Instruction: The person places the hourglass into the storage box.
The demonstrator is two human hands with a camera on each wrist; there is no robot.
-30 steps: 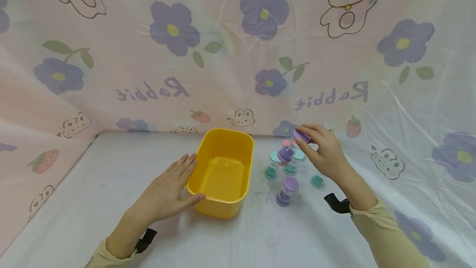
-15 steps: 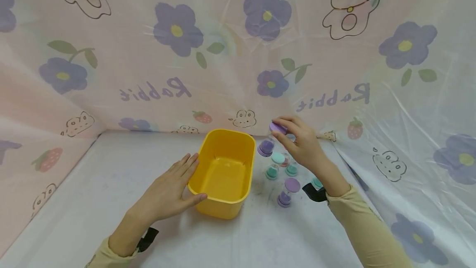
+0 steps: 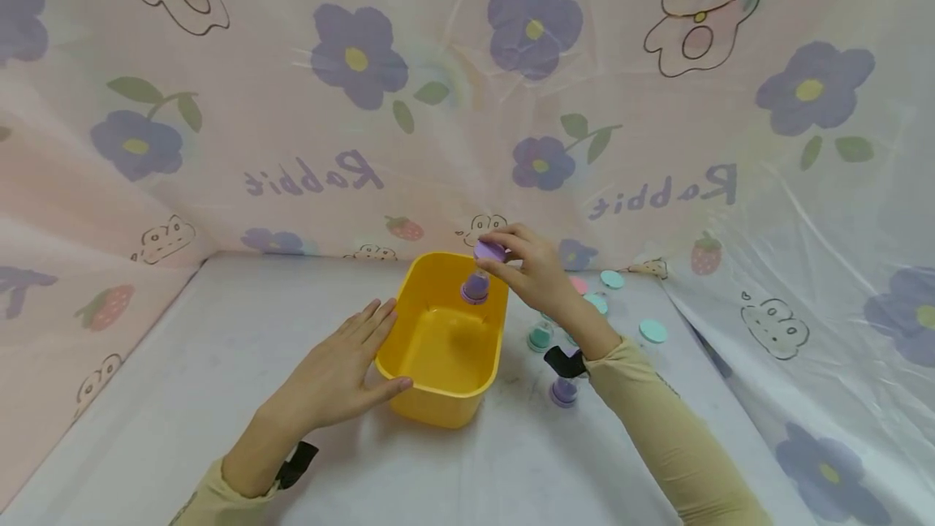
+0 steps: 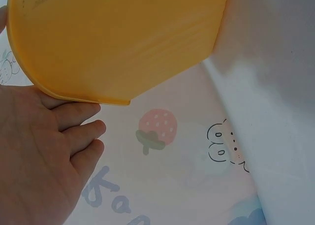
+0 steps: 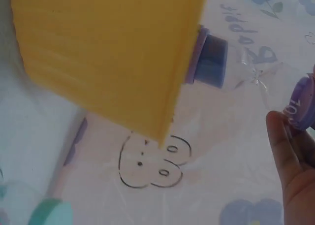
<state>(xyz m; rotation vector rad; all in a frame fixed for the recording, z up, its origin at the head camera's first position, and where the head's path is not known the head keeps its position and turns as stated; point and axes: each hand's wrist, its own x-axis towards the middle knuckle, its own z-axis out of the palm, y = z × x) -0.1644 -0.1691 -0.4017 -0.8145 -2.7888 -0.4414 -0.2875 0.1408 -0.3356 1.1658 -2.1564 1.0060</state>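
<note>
My right hand (image 3: 540, 274) pinches a purple sand timer (image 3: 476, 286) by its top cap, above the far right part of the yellow tub (image 3: 441, 411). In the right wrist view the timer's clear glass (image 5: 253, 80) shows, with purple sand at its lower end. That end is partly hidden behind the tub's wall (image 5: 98, 57). My left hand (image 3: 329, 380) rests on the tub's left rim with its fingers straight. The left wrist view shows those fingers (image 4: 78, 136) against the tub's edge (image 4: 113, 43). Nothing else lies inside the tub.
Right of the tub stand several more sand timers: teal ones (image 3: 540, 337), one with a pink cap (image 3: 578, 285), and a purple one (image 3: 563, 392) partly covered by the right wrist strap. A teal-capped one (image 3: 652, 331) stands farther right. A printed cloth (image 3: 438, 144) hangs behind the table.
My right hand has carried the purple sand timer leftward from the group of timers to above the tub. The left hand has stayed on the rim.
</note>
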